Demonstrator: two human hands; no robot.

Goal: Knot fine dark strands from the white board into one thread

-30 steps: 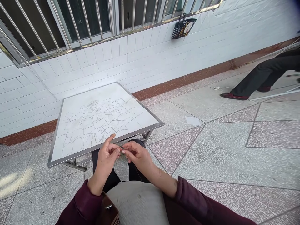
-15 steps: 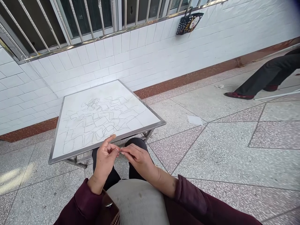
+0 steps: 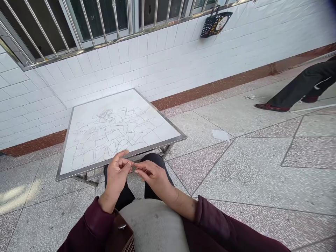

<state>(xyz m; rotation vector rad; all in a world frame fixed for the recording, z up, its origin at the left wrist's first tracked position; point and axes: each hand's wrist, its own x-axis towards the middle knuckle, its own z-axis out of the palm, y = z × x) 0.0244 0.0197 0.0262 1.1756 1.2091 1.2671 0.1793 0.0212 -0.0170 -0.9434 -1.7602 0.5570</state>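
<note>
My left hand is closed in a pinch, thumb against fingertips, above my knees at the table's front edge. What it pinches is too small to make out. One finger of it reaches forward, with a tan covering at its tip. My right hand meets it from the right, its forefinger tip by the left fingertips. A small gap shows between the right thumb and forefinger, with nothing visible in it. Beyond both hands, several thin dark strands lie in wavy, crossing lines on the white tabletop.
The metal-rimmed table stands against a white tiled wall under a barred window. A dotted bag hangs from the bars. On the floor lies a white sheet. Another person's legs are at the right.
My right thumb has parted slightly from its forefinger, where the two were pinched together. The left hand keeps its pinch. The view has shifted slightly.
</note>
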